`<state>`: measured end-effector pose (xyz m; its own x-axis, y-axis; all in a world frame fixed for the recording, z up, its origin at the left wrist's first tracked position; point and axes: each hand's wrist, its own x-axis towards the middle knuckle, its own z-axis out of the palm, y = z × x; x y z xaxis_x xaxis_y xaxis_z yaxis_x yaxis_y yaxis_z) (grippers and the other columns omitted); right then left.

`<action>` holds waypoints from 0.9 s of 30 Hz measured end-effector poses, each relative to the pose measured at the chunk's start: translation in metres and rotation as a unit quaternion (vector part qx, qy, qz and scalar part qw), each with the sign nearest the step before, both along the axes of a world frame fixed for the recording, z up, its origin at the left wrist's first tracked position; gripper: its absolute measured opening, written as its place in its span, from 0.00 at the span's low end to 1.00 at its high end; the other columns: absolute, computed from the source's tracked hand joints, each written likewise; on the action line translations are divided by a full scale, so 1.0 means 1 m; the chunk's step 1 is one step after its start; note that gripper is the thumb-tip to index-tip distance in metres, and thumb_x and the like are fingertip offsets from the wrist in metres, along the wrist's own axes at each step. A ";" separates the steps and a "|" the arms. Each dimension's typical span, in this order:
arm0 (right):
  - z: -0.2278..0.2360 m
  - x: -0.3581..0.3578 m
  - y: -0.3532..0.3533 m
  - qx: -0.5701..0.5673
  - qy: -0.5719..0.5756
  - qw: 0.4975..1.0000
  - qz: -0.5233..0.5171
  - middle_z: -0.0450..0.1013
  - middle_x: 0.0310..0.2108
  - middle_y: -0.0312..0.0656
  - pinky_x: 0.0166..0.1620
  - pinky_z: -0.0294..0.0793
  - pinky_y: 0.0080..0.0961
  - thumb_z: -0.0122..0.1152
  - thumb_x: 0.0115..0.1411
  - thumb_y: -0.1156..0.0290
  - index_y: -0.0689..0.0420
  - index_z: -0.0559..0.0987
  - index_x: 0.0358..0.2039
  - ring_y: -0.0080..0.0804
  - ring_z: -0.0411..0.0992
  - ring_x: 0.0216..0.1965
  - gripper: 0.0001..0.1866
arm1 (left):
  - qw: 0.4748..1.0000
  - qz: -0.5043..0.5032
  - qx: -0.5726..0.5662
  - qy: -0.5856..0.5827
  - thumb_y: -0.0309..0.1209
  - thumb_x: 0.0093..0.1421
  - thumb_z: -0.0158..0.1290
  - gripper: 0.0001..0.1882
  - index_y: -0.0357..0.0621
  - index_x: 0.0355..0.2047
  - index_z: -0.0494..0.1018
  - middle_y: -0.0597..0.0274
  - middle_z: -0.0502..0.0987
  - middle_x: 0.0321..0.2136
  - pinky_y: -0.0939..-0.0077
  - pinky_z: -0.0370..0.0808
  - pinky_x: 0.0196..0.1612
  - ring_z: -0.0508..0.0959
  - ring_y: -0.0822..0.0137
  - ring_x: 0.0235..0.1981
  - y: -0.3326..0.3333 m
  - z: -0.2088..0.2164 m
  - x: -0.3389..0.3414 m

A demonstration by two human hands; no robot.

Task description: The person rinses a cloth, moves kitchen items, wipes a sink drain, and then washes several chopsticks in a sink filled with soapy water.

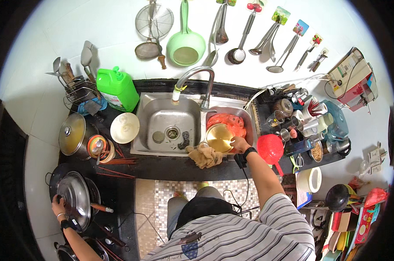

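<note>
On the left, my left hand is closed around the knob of a domed steel lid. That lid rests over a dark wok with a wooden-tipped handle sticking out to the right. My right hand reaches into the smaller right sink bowl, its fingers pinched at the edge of a shiny gold-coloured round metal dish. Behind the dish lies a red plastic bag. A crumpled tan cloth hangs over the sink's front edge, just left of my right hand.
The larger steel sink holds a drain strainer and a dark scrubber under the curved faucet. A white bowl, a lidded pot and a green jug stand left. A red colander and crowded jars sit right.
</note>
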<state>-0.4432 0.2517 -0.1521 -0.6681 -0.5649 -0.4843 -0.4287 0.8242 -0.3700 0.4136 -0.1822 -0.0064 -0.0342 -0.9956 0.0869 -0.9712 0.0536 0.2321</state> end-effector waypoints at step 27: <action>0.005 -0.168 0.036 -0.411 -0.267 0.834 -0.253 0.75 0.37 0.42 0.42 0.72 0.21 0.50 0.51 0.86 0.68 0.75 0.41 0.29 0.73 0.37 0.15 | 0.927 -0.340 0.085 0.133 0.24 0.46 0.56 0.23 0.41 0.45 0.70 0.47 0.58 0.56 0.56 0.55 0.58 0.58 0.47 0.57 0.300 0.089 -0.536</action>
